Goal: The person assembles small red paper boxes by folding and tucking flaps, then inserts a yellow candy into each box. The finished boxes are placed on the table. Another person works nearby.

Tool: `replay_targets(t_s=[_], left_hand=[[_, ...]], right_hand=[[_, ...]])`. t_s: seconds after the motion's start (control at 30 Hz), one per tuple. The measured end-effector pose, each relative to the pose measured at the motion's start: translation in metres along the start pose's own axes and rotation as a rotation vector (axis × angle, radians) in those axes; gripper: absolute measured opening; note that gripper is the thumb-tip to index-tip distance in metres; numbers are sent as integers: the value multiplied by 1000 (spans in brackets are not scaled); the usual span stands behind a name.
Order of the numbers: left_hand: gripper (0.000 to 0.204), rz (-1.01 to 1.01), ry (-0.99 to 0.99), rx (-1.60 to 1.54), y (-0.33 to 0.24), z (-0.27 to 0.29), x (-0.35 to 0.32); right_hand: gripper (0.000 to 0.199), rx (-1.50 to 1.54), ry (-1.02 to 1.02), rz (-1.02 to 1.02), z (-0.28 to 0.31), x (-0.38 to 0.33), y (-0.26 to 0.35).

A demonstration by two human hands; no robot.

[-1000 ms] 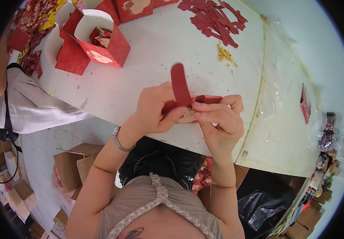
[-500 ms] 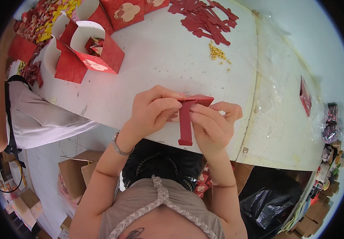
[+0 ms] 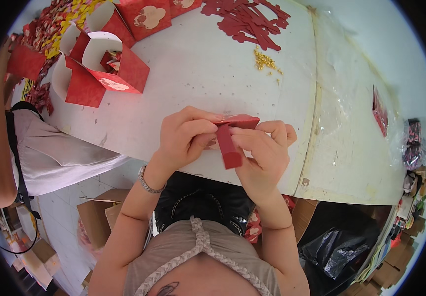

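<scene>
Above the near edge of the white table, my left hand (image 3: 185, 135) pinches the left side of a red gift box (image 3: 242, 120). From its top edge a dark red strap (image 3: 228, 148) hangs toward me, its wider end lowest. My right hand (image 3: 266, 150) has its fingers closed on the strap's upper part, against the box. Both sets of fingertips are close together, and they hide where strap and box meet. Farther off lie a pile of dark red straps (image 3: 252, 22) and a small heap of gold fasteners (image 3: 264, 60).
Open red boxes (image 3: 136, 71) stand at the back left, one with wrapped pieces inside. Beyond them is a heap of red and yellow packets (image 3: 60, 32). Another person's light trousers (image 3: 57, 143) show at left. A cardboard box (image 3: 97, 222) and black plastic bag (image 3: 334, 246) are below table level.
The strap's free end has swung up a little and tilted. My hands stay at the box, and the whole view has shifted slightly.
</scene>
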State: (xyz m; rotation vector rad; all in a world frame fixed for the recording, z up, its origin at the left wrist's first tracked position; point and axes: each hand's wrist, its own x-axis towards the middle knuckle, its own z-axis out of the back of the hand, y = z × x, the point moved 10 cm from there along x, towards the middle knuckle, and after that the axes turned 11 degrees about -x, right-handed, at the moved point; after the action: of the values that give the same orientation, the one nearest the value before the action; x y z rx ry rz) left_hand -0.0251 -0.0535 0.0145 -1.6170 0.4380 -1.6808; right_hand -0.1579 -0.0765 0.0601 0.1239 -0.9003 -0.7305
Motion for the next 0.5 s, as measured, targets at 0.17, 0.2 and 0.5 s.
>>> replay_targets(t_s=[0.17,0.2,0.5], left_hand=[[14,182,-32,-32,8,3,10],[14,143,-18,-23,6,4,10],[23,198,-148,100,-24,10,32]], right_hand=[[22,-22,-33,-23,-1,6,-8],[22,-34,-38,-119,2,14,-9],[15,385,395,-222,-43,15,-39]])
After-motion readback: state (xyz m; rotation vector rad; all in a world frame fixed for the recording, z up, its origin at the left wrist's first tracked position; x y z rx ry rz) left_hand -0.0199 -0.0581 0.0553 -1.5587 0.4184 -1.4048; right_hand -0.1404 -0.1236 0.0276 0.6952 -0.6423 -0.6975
